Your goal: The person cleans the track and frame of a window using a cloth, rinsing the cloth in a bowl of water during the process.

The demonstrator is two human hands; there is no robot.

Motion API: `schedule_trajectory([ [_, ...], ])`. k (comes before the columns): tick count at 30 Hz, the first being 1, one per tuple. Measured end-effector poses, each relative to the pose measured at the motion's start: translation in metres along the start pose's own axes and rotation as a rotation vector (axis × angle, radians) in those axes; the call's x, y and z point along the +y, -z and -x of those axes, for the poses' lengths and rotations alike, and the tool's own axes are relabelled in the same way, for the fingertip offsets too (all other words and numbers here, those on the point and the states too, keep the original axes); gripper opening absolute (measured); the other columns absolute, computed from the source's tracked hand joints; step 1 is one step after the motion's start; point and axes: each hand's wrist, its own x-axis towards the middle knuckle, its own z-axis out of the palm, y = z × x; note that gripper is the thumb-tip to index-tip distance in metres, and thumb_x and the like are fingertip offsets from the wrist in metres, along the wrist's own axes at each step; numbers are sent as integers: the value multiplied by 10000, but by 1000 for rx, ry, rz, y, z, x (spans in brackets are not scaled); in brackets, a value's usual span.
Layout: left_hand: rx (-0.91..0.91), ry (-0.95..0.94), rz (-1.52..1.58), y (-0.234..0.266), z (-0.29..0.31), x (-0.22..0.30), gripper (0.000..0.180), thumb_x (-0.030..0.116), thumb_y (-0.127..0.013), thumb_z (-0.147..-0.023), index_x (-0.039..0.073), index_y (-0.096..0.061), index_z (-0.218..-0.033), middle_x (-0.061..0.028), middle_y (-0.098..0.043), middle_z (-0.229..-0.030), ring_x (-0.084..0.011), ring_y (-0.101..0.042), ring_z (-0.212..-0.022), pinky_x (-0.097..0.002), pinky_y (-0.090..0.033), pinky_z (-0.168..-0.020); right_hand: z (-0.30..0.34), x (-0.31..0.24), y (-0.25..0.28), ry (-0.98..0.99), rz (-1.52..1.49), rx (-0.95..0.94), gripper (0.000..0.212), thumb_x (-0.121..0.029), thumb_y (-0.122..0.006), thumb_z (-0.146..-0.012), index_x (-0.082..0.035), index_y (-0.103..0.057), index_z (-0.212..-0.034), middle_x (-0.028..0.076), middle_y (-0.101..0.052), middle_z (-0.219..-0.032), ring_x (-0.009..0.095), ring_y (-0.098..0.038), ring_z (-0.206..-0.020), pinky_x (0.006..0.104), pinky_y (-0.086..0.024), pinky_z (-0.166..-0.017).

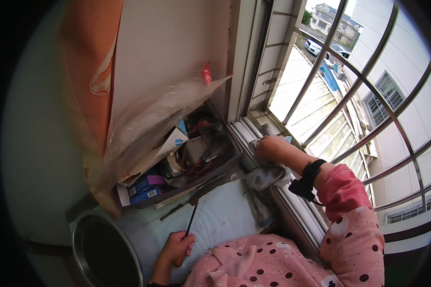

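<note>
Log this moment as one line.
left hand: holds thin black rod | right hand: presses grey rag on window track

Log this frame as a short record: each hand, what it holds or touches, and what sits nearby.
left hand: grips a thin dark rod, tip pointing up
right hand: pressed on a grey cloth at the window track
nearby: cluttered box under a clear plastic sheet; metal basin at lower left
outside: window bars

Left hand [177, 247]: positioned at 6 o'clock, fingers curled closed, thumb uppermost, wrist straight. Right hand [270, 147]: extended toward 1 o'clock, palm down, fingers pressed flat. Right forearm angled, elbow bent at 4 o'clock.
</note>
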Motion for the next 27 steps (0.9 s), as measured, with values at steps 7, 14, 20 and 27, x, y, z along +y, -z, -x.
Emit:
schedule_trajectory([
  [7, 10, 7, -19, 0, -1, 3, 182, 168, -574, -860, 11, -580, -768, -31, -537, -593, -108, -485, -448, -245, -400, -417, -10, -10, 29, -75, -197, 149, 222, -192, -516, -761, -34, -667, -799, 140, -657, -884, 322, -633, -835, 417, -514, -707],
  [14, -4, -25, -25, 1, -5, 0, 170, 123, -533, -870, 9, -568, -748, -48, -547, -575, -130, -510, -431, -249, -425, -422, -81, -20, -29, -316, -327, 515, 171, -227, -549, -749, -110, -668, -790, 146, -639, -788, 348, -617, -785, 444, -498, -685],
  [20, 19, 20, -34, 0, -2, 1, 171, 120, -532, -870, 7, -568, -747, -49, -551, -580, -129, -516, -436, -245, -427, -424, -92, -31, -10, -416, -336, 490, 190, -241, -614, -705, -98, -683, -808, 170, -644, -814, 338, -628, -794, 436, -506, -678],
  [27, -5, -17, -19, 0, -4, -2, 177, 129, -529, -879, 4, -565, -759, -47, -548, -581, -126, -518, -445, -247, -433, -436, -87, -20, -13, -375, -346, 446, 236, -268, -649, -686, -56, -680, -786, 170, -651, -815, 339, -633, -804, 416, -513, -686],
])
